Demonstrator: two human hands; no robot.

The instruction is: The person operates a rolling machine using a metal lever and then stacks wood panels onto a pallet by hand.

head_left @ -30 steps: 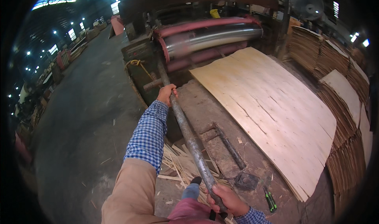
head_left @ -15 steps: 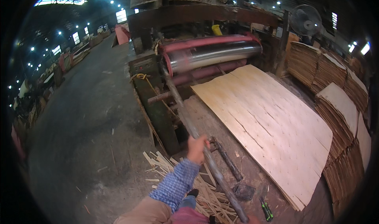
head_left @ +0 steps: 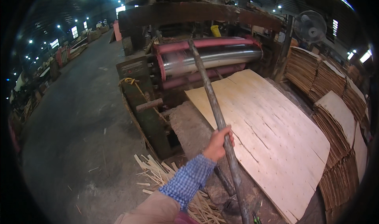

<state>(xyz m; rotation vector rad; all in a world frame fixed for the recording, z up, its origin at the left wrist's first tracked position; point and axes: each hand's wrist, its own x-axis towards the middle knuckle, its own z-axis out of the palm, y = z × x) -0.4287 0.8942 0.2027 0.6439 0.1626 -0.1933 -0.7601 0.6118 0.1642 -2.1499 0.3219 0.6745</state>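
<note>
My left hand [head_left: 221, 143], in a blue checked sleeve, is wrapped round a long, grey, worn pole [head_left: 211, 94]. The pole slants from the lower edge up toward the machine, its far end overlapping the rollers in view; whether it touches them I cannot tell. Under and right of the pole lies a pale wood veneer sheet [head_left: 272, 133], with dark cracks along it, on a low worktable [head_left: 189, 123]. Beyond it sits a shiny metal roller [head_left: 213, 58] between red-pink ones. My right hand is out of the picture.
Wood strips [head_left: 154, 170] litter the floor by the machine's green side housing [head_left: 144, 121]. Several veneer stacks [head_left: 335, 117] stand at the right, with a fan [head_left: 310, 27] behind. A green-black utility knife [head_left: 256, 219] shows at the lower edge. A wide floor aisle [head_left: 75, 117] runs along the left.
My left hand and the pole have moved right, and the pole's far end has swung from the machine's left side over to the rollers. The blurred right hand at the lower edge has left view.
</note>
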